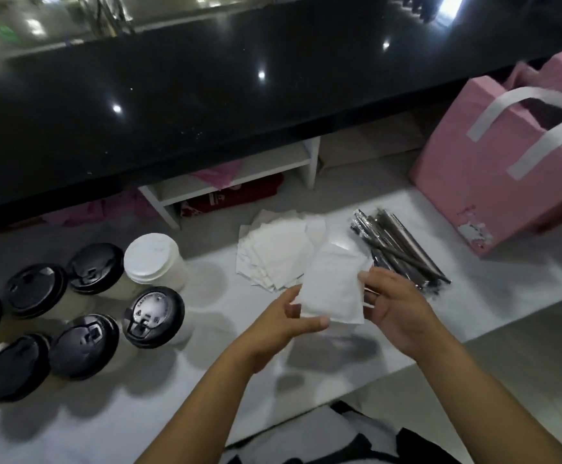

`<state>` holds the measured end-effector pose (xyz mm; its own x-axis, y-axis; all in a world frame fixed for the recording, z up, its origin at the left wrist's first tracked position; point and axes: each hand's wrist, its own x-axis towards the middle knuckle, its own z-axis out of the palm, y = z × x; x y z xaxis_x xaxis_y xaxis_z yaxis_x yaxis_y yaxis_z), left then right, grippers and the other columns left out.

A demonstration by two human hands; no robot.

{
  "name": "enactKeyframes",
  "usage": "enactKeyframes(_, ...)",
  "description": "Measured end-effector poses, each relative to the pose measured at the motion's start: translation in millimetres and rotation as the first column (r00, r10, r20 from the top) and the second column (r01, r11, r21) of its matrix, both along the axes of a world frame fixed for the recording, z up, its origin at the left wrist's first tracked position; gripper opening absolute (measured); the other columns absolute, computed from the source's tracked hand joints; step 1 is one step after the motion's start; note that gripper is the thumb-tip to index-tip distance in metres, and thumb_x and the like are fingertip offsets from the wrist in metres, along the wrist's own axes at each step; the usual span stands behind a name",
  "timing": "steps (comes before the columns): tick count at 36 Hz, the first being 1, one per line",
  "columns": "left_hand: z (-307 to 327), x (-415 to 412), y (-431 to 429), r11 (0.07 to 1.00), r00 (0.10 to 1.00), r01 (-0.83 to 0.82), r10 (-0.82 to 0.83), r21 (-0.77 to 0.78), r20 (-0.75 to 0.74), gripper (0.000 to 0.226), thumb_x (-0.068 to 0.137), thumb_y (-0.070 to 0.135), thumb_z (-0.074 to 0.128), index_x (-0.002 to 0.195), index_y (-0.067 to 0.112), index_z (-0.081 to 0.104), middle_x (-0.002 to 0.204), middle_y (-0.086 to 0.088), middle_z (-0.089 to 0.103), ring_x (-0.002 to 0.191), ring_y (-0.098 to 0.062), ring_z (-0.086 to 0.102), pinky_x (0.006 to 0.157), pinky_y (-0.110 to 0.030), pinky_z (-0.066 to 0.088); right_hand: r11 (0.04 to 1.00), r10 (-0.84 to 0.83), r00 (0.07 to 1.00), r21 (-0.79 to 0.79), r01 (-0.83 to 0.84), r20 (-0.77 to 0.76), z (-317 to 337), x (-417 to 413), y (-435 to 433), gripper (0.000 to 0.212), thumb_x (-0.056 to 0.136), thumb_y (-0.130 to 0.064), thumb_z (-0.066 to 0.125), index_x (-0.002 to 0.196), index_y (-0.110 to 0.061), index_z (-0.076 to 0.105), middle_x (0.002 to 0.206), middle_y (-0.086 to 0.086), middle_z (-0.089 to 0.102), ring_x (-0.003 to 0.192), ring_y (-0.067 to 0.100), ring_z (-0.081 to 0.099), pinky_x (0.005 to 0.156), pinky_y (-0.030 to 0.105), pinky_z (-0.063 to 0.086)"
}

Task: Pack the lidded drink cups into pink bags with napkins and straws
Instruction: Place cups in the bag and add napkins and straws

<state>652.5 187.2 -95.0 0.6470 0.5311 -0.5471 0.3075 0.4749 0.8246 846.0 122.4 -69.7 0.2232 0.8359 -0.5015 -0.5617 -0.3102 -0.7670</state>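
Note:
Between both hands I hold a white folded napkin (331,283) above the white table (172,413). My left hand (293,316) pinches its lower left edge with the thumb on top. My right hand (393,306) grips its right edge. Behind it lies a fanned pile of napkins (272,249). A bundle of wrapped dark straws (396,246) lies to the right. Several cups with black lids (154,316) and one with a white lid (152,256) stand at the left. A pink bag (493,175) with white handles stands open at the far right.
A black glossy counter (206,95) overhangs the back of the table. Under it stands a white shelf (239,175) with pink and red items. The table's right edge drops to a grey floor (523,363).

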Motion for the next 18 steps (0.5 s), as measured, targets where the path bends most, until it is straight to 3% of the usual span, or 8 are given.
enactKeyframes(3, 3, 19, 2, 0.995, 0.995, -0.094, 0.094, -0.011, -0.023, 0.034, 0.084, 0.011, 0.077, 0.116, 0.016, 0.067, 0.102, -0.010, 0.074, 0.099, -0.017, 0.067, 0.095, -0.037, 0.052, 1.000, -0.005, 0.999, -0.019, 0.004, -0.040, -5, 29, 8, 0.010, 0.076, -0.015, 0.066, 0.085, -0.012, 0.065, 0.084, 0.006, 0.071, 0.072, 0.020, 0.067, 0.066, 0.036, 0.054)
enactKeyframes(5, 4, 30, 1, 0.981, 0.978, -0.192, 0.191, 0.000, -0.082, 0.020, 0.084, 0.010, 0.077, 0.101, 0.012, 0.068, 0.075, -0.004, 0.063, 0.075, -0.013, 0.062, 0.074, -0.026, 0.053, 1.000, -0.014, 0.998, -0.024, 0.013, -0.058, -9, 47, 10, 0.014, 0.079, -0.011, 0.066, 0.093, -0.009, 0.064, 0.084, 0.006, 0.071, 0.071, 0.019, 0.067, 0.062, 0.032, 0.056)
enactKeyframes(6, 5, 35, 0, 0.977, 0.973, -0.211, 0.211, 0.011, -0.094, 0.017, 0.084, 0.010, 0.077, 0.099, 0.007, 0.068, 0.073, -0.005, 0.060, 0.070, -0.013, 0.061, 0.066, -0.023, 0.052, 1.000, -0.010, 0.998, -0.022, 0.009, -0.060, -11, 55, 11, 0.010, 0.082, -0.009, 0.065, 0.093, -0.009, 0.064, 0.084, 0.006, 0.071, 0.070, 0.018, 0.067, 0.061, 0.031, 0.057)
enactKeyframes(8, 7, 44, -3, 0.974, 0.968, -0.227, 0.228, 0.023, -0.103, 0.011, 0.085, 0.009, 0.075, 0.093, 0.003, 0.069, 0.075, -0.009, 0.060, 0.068, -0.014, 0.061, 0.062, -0.021, 0.052, 1.000, 0.006, 0.999, -0.031, -0.007, -0.054, -14, 68, 13, 0.001, 0.088, -0.009, 0.063, 0.087, -0.010, 0.064, 0.081, 0.005, 0.071, 0.069, 0.018, 0.067, 0.058, 0.030, 0.056)
enactKeyframes(12, 10, 56, -9, 0.959, 0.953, -0.283, 0.284, 0.025, -0.104, 0.004, 0.087, 0.005, 0.072, 0.090, 0.008, 0.071, 0.074, -0.004, 0.068, 0.070, -0.015, 0.065, 0.061, -0.023, 0.053, 0.998, -0.007, 0.998, -0.055, 0.003, -0.060, -15, 88, 20, 0.004, 0.092, -0.009, 0.061, 0.089, -0.009, 0.063, 0.077, 0.006, 0.068, 0.061, 0.015, 0.064, 0.052, 0.028, 0.055)
enactKeyframes(14, 12, 61, -13, 0.945, 0.938, -0.325, 0.326, 0.026, -0.117, 0.004, 0.088, 0.007, 0.070, 0.092, 0.009, 0.072, 0.081, -0.005, 0.072, 0.075, -0.017, 0.068, 0.063, -0.026, 0.054, 0.998, -0.010, 0.999, -0.061, 0.008, -0.040, -15, 97, 24, 0.003, 0.093, -0.008, 0.061, 0.093, -0.007, 0.063, 0.081, 0.007, 0.069, 0.063, 0.016, 0.065, 0.053, 0.029, 0.055)
enactKeyframes(18, 11, 66, -12, 0.877, 0.848, -0.475, 0.478, 0.072, -0.229, 0.011, 0.090, 0.010, 0.070, 0.097, 0.018, 0.075, 0.091, -0.005, 0.077, 0.083, -0.023, 0.072, 0.070, -0.035, 0.052, 0.998, -0.029, 0.999, -0.055, 0.031, 0.037, -15, 114, 37, 0.011, 0.092, -0.008, 0.063, 0.082, -0.012, 0.062, 0.081, 0.010, 0.067, 0.068, 0.024, 0.062, 0.066, 0.036, 0.050)
